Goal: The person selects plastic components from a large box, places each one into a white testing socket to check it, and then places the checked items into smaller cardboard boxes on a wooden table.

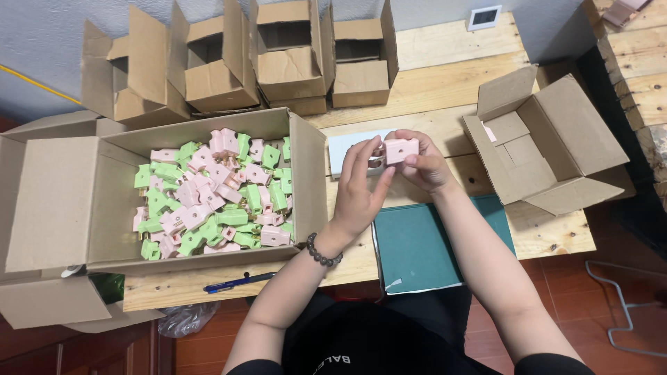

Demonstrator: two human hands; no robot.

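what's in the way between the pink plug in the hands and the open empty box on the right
Nothing visible. The pink plug is held above the table by the right hand and left hand; only bare wooden tabletop lies between it and the small open box, whose flaps stand open.

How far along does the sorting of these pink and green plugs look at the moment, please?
Little looks done: the small open box on the right appears to hold one pale piece at most, and the folded boxes at the back look unfilled. In hand: a pink plug, held between the left hand and right hand. Left: the large box, its bottom covered with pink and green plugs.
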